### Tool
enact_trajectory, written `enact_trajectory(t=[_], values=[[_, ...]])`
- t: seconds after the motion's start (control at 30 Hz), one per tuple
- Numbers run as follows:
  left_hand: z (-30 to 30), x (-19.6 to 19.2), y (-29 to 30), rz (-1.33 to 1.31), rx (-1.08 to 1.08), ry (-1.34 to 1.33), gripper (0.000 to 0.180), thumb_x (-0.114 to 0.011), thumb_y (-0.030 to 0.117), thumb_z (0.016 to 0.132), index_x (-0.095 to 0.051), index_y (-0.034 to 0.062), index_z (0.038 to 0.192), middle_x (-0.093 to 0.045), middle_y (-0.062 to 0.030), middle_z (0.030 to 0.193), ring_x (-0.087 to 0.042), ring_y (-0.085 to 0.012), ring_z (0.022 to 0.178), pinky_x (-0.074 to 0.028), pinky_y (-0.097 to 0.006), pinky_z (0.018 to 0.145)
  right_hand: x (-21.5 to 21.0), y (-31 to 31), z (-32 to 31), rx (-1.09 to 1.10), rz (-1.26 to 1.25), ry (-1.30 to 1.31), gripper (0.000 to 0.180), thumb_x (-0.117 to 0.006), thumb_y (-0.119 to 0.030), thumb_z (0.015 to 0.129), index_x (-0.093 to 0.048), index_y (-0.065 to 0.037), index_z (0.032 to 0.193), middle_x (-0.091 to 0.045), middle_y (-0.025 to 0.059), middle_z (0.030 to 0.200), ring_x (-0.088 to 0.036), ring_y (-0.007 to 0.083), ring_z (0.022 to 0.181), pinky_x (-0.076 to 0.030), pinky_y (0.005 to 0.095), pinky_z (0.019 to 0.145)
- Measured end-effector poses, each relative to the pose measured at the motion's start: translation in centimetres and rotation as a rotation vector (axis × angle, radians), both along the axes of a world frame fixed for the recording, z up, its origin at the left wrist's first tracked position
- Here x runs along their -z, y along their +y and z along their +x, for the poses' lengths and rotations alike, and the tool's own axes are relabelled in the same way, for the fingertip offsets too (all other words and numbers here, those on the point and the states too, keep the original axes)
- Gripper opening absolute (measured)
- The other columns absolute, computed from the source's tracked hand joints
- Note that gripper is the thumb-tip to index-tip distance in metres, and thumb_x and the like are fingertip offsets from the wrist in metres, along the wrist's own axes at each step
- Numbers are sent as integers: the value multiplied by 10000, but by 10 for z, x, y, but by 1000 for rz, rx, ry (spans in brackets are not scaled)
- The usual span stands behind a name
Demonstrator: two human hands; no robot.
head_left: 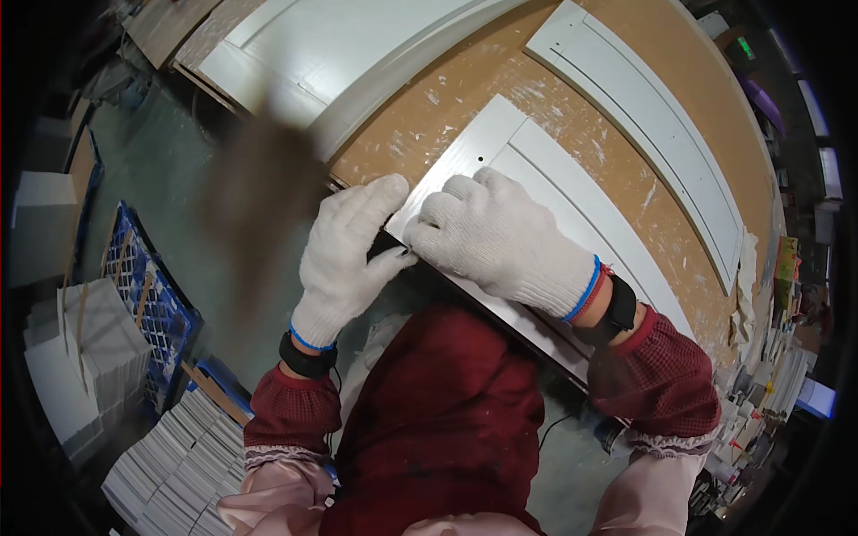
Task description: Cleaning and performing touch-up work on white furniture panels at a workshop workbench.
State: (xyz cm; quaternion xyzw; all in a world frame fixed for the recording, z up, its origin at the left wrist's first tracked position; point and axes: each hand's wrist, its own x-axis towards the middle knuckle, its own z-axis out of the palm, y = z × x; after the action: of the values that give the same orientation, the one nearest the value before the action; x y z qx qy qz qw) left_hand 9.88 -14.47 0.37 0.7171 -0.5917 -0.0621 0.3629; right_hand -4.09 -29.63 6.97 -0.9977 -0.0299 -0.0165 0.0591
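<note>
A long white panel [559, 183] with a grooved frame and a small dark hole lies along the near edge of the worktable. My left hand [344, 246], in a white knit glove, grips the panel's near left corner, fingers along the end and thumb beside the corner. Close by, my right hand [500, 237], gloved the same way, is closed with curled fingers and presses on the panel's top near that corner. What it may hold is hidden under the fingers.
A second white panel [652, 125] lies farther right on the brown, paint-marked tabletop [429, 116]. A larger white panel [349, 54] lies at the far left. Blue plastic pallets [147, 308] and stacked white boards [183, 464] stand on the floor at left. A brown blur [264, 179] covers part of the view.
</note>
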Motion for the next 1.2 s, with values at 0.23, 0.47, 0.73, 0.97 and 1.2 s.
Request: enact_trajectory(t=[0.23,0.47,0.73,0.97,1.2], values=[[7,8,7,-92,25,-15,610,-786,64,618,-630,69,1207,-623,-100,1222,-558,-301,1096,-445,-383,948,-6,6,-62,-147,-93,57,153,-631,-240,795,-595,-133,899,-556,13,856,-576,190,804,-450,312,612],[1,4,3,-129,40,209,369,-734,-32,739,-648,13,1094,-634,-135,1170,-578,-287,1089,-456,-368,933,-38,36,-231,183,-10,375,132,-630,-223,783,-595,-150,887,-587,7,912,-596,168,855,-459,329,611],[-32,-25,11,-119,63,133,415,-680,-49,753,-616,-20,1163,-618,-138,1156,-562,-277,1110,-426,-366,983,-24,106,-214,1142,164,1,244,-541,-222,915,-599,-102,1119,-632,138,837,-623,341,760,-499,442,659],[-102,-17,-5,20,343,-141,649,-785,141,632,-578,27,1237,-571,-133,1243,-480,-353,1211,-293,-503,1109,25,122,-123,1038,-232,-249,308,-576,-180,832,-608,-61,1114,-503,26,712,-538,150,564,-416,298,468],[-101,-4,-11,-6,306,-273,685,-796,184,632,-579,57,1269,-553,-137,1315,-452,-352,1272,-244,-539,1138,30,138,-256,1488,-77,-158,331,-510,-199,932,-599,-74,1225,-657,120,926,-653,304,809,-541,397,680]])
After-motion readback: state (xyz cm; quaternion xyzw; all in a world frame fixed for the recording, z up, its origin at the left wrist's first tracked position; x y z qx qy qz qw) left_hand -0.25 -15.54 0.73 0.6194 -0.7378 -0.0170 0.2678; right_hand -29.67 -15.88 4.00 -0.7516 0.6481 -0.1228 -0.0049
